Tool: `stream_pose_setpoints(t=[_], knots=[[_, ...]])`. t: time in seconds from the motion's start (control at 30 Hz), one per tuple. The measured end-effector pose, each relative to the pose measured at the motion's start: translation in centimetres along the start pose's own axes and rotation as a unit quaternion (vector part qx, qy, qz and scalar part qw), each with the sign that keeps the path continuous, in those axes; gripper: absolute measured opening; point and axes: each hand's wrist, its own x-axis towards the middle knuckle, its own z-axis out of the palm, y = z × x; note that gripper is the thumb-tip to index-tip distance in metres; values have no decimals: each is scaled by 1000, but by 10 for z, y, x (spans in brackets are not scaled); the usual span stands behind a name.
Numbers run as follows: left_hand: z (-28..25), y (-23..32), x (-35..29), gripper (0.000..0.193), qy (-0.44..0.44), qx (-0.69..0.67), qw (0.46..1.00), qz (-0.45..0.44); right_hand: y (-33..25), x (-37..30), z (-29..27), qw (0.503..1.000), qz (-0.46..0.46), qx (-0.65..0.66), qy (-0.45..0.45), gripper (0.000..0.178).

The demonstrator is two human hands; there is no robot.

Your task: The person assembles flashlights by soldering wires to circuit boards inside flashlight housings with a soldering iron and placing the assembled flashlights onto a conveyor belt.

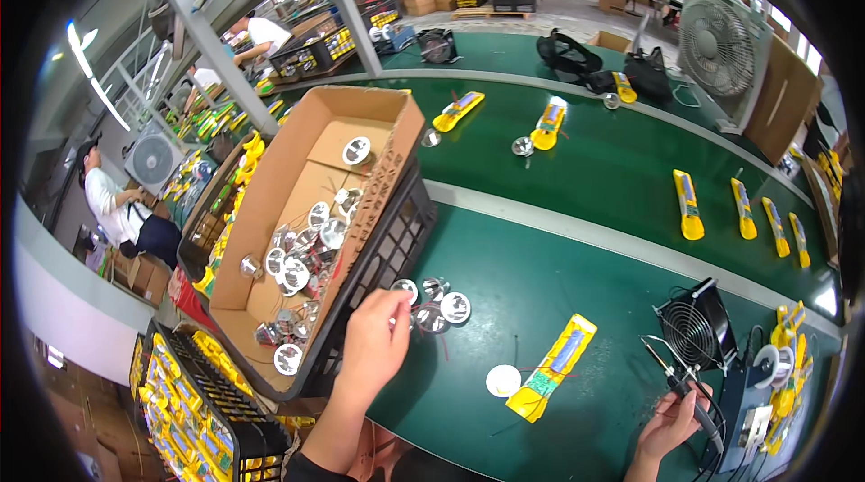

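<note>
My left hand [374, 342] reaches over a small cluster of silver round reflector parts [432, 302] lying on the green bench [505, 266], fingertips touching one of them. My right hand [671, 419] grips a soldering iron [680, 383] at the lower right, its tip pointing up and left. Between the hands lies a yellow housing [551, 367] with a green circuit board in it, and a white round disc [503, 380] next to it, joined by thin red wires.
A cardboard box [270, 194] of silver reflectors sits tilted on a black crate [396, 239] at left. A small black fan [696, 324] and a solder stand [775, 374] stand at right. Yellow housings ride the green conveyor [631, 158] beyond. Other people work at far left.
</note>
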Motion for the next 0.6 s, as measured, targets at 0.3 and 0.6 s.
stream_pose_setpoints(t=[0.3, 0.6], knots=[[33, -12, -45, 12, -35, -22, 982, -185, 9, 6, -8, 999, 1, -42, 5, 23], [36, -17, -17, 13, 25, -52, 998, -12, 10, 8, -21, 998, -21, -38, -55, 20]])
